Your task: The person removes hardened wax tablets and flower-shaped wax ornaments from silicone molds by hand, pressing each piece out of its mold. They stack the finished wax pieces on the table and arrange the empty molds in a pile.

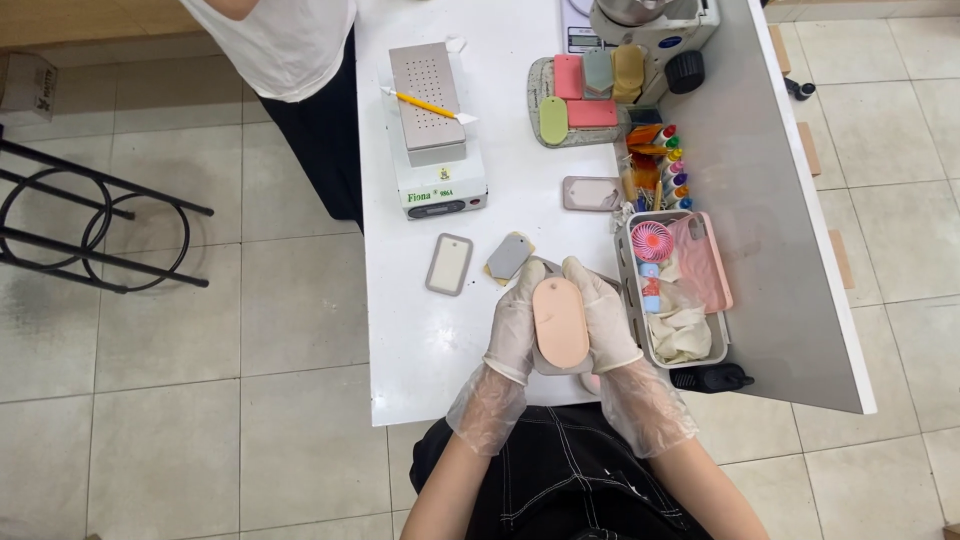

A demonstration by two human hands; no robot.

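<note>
Peach oval block (pixel 560 322) | between left hand (pixel 515 325), right hand (pixel 605 318) | fingers (pixel 528 275) clasp edges

Gloved left hand (pixel 517 322) and right hand (pixel 608 315) clasp peach oval pad (pixel 560 322) above white table (pixel 420 340).

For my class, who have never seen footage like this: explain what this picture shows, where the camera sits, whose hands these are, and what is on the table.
The single view comes from a camera worn on a person's head, looking down. Their left hand and right hand, in clear gloves, together hold a peach oval pad over a white table. On the table lie a small machine with a perforated plate, a yellow pencil, grey tags, coloured blocks and a basket. Another person stands at the far end.
</note>
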